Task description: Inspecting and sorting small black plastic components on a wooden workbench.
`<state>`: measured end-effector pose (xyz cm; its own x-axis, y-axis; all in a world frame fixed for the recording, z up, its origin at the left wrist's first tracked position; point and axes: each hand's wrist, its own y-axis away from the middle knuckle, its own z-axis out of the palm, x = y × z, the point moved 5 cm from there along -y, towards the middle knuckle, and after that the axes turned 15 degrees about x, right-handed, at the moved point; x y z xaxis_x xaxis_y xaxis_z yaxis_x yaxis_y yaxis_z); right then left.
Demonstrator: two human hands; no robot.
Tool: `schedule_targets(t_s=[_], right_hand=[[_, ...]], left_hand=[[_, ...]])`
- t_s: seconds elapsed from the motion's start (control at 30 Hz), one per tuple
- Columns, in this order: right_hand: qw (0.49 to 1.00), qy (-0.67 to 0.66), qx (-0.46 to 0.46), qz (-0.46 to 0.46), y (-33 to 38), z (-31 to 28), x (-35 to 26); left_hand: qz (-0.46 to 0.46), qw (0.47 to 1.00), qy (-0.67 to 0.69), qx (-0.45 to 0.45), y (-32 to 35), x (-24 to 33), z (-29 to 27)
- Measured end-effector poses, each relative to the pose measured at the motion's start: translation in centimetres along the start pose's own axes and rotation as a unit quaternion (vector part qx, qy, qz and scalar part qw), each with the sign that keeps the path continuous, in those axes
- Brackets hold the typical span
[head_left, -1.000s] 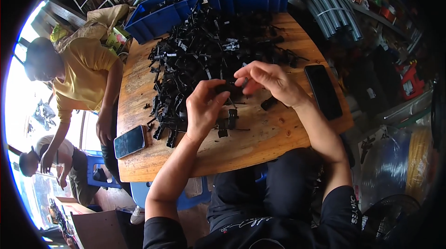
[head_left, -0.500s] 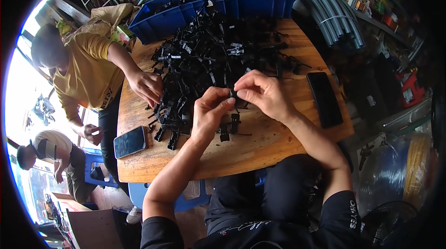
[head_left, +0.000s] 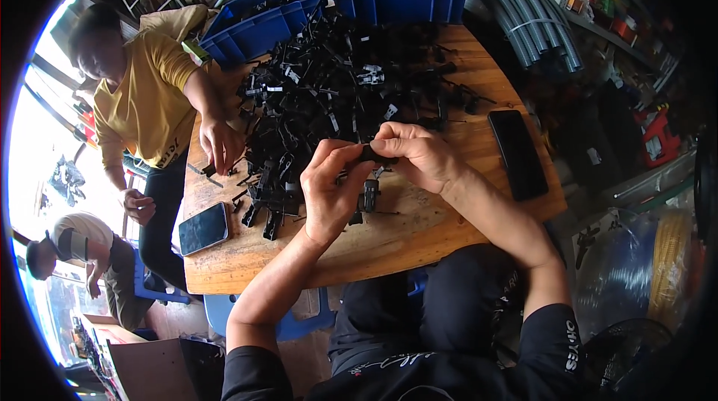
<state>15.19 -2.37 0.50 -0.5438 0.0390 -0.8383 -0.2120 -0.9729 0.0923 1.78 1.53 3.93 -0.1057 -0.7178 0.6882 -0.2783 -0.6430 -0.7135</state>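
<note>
Both my hands meet over the near side of a heap of black plastic parts [head_left: 299, 113]. A small black plastic part [head_left: 368, 153] sits between them, mostly covered by fingers, so its exact kind cannot be made out. My left hand [head_left: 329, 184] pinches it from the left with thumb and fingers. From the right, my right hand [head_left: 419, 154] grips it with thumb and forefinger. Just below my fingers, another black part [head_left: 370, 195] lies on the wooden table [head_left: 419, 244].
A dark phone [head_left: 517, 154] lies at the table's right, another phone [head_left: 203, 230] at its left edge. Two blue bins [head_left: 400, 3] stand at the back. A co-worker's hand [head_left: 222, 145] reaches in from the left. Grey coiled pipes [head_left: 523, 23] stand behind right.
My hands have turned slightly around the small part, with the left fingers now more bent over it. The co-worker's hand has drawn left and nearer, away from the heap.
</note>
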Motion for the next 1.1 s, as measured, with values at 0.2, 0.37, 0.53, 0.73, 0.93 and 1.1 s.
schedule_targets(t_s=[0.2, 0.37, 0.53, 0.73, 0.93, 1.1], right_hand=[[0.907, 0.350, -0.018, -0.232, 1.5, 0.9, -2.5], [0.648, 0.568, -0.007, -0.507, 3.1, 2.3, -2.6], [0.552, 0.635, 0.020, -0.539, 3.6, 2.9, -1.5], [0.558, 0.638, 0.046, -0.528, 3.1, 3.2, -1.4], [0.602, 0.601, 0.047, -0.524, 2.5, 2.7, -1.3], [0.610, 0.615, 0.045, -0.498, 2.3, 3.1, -1.1]], left_hand=[[-0.339, 0.927, 0.159, 0.020, 0.1, -4.2, -0.5], [-0.395, 0.891, 0.222, 0.015, 0.5, -5.8, 0.2], [-0.441, 0.866, 0.235, 0.007, 1.3, -5.6, 1.0], [-0.445, 0.871, 0.209, 0.008, 1.6, -4.8, 1.0], [-0.365, 0.922, 0.129, -0.016, 1.3, -3.7, 1.0], [-0.349, 0.929, 0.119, -0.017, 1.2, -3.4, 0.8]])
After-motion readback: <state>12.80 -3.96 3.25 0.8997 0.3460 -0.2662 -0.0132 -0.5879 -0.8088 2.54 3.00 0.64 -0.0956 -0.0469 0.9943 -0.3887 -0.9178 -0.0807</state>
